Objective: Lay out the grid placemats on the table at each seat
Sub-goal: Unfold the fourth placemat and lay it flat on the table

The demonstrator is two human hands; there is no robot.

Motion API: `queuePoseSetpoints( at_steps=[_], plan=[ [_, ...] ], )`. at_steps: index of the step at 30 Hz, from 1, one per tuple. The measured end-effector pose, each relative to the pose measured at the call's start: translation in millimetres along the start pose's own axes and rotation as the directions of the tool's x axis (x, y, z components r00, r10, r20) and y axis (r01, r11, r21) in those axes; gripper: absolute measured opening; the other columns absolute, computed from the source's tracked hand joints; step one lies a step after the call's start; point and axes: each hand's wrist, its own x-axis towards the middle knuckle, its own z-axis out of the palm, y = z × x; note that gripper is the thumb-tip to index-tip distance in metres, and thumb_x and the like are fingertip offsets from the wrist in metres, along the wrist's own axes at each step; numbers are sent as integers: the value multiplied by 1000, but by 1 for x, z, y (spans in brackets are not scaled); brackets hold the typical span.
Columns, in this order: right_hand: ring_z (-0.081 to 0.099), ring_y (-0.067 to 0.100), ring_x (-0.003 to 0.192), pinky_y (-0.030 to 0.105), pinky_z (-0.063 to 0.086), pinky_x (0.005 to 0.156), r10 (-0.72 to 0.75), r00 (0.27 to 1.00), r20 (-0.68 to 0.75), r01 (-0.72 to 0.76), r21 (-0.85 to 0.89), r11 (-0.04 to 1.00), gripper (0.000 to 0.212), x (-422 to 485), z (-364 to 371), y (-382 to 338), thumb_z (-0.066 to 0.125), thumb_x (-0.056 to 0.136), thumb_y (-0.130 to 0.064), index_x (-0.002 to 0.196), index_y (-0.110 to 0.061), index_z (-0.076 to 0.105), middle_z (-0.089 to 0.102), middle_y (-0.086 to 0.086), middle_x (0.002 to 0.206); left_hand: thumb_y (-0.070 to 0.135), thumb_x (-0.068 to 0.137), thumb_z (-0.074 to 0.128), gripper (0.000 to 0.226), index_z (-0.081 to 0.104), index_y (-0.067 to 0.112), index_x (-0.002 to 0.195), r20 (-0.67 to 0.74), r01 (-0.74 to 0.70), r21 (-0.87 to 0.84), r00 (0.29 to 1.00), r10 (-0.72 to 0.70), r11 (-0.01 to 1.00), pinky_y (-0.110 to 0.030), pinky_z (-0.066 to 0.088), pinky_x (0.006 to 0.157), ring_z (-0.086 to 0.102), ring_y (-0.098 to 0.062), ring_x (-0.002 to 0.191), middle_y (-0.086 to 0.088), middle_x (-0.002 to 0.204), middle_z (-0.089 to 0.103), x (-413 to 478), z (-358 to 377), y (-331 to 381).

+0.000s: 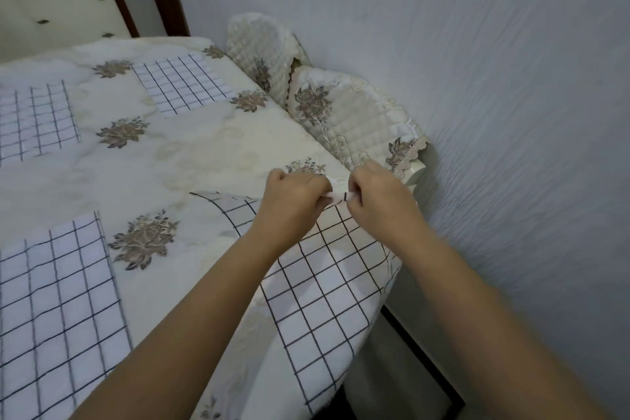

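Placemat (327, 269) overhangs table (204, 147) edge—left hand (293, 203) and right hand (378, 201) pinching 1 corner; uneven pull risks skew or slide-off.

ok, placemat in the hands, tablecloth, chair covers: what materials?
Placemat: thin woven cloth, matte; it bends and drapes over the table edge where the left hand and right hand pinch it. Tablecloth: soft fabric, slight sheen, embroidered-looking flowers. Chair covers: quilted padded fabric, stitched squares, lace trim. Fibre type can't be told.
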Motion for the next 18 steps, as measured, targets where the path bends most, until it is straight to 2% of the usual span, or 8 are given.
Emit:
queuePoseSetpoints(
  at_steps=[2,4,8,11,14,18],
  plan=[
    [49,24,89,29,30,65,4,1000,-31,-6,-53,999,10,-6,-16,-23,48,85,-5,92,-6,55,51,8,97,26,84,62,10,66,17,87,90,55,18,994,-56,998,-33,27,73,60,-24,83,1,84,65,-9,-34,-6],
    [50,25,93,30,32,66,-10,998,-60,3,-129,992,15,-11,-33,-44,46,86,-2,98,-5,56,52,9,102,29,90,55,14,63,20,98,147,111,23,983,-113,994,-35,28,83,55,-21,98,2,98,62,-18,-67,-20],
    [51,32,92,33,34,65,-12,991,-137,-26,-277,960,21,-12,-65,-76,45,85,5,98,1,61,52,14,104,24,92,53,10,59,15,94,135,168,13,976,-168,986,-36,34,86,55,-25,93,-2,95,62,-27,-126,-46],
    [51,33,90,34,37,67,1,985,-170,-62,-351,934,19,-6,-88,-96,46,86,3,93,2,63,51,15,103,16,94,49,7,54,12,93,112,183,-6,977,-181,983,-35,40,77,55,-28,85,-5,89,62,-22,-158,-57],
    [52,35,87,36,41,69,-20,970,-241,-66,-345,936,22,9,-105,-110,42,88,-2,92,3,63,53,16,100,11,95,45,9,54,10,96,26,171,16,985,-171,985,-32,37,69,55,-28,86,-5,89,60,-7,-180,-66],
    [53,34,93,34,39,72,15,960,-281,-106,-312,944,24,45,-123,-117,40,89,-7,97,0,63,56,15,104,9,94,45,15,59,11,97,-46,189,63,981,-186,980,-33,36,70,56,-30,90,-10,99,62,26,-194,-85]
  ],
)
